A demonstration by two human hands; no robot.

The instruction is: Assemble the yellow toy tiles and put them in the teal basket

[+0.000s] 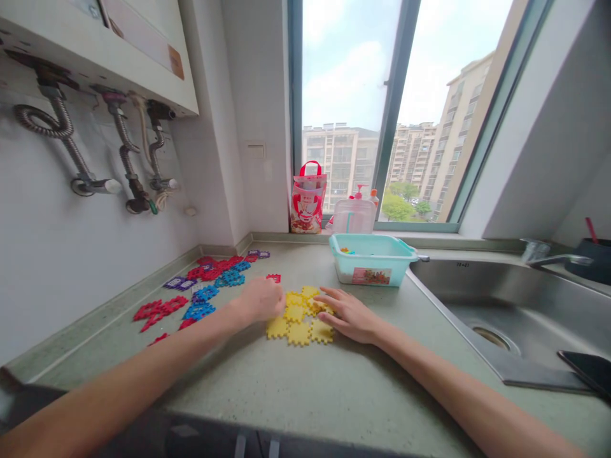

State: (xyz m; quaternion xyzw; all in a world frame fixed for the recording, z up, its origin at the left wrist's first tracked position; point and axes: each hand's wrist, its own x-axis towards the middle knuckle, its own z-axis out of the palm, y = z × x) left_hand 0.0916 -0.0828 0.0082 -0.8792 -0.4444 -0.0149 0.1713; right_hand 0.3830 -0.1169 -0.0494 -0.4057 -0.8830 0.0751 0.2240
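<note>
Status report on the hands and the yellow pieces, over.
Left hand curled on the yellow pieces, grip unclear. Right hand flat, fingers spread on their right edge. Teal tub just behind; red and blue pieces lie left.

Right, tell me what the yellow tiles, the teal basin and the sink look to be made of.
Yellow tiles: likely moulded plastic or foam, matte, with toothed interlocking edges; both hands rest on them. Teal basin: plastic, smooth with a slight sheen, thin moulded rim and a sticker on its side. Sink: brushed stainless steel, grey with soft reflections.
</note>
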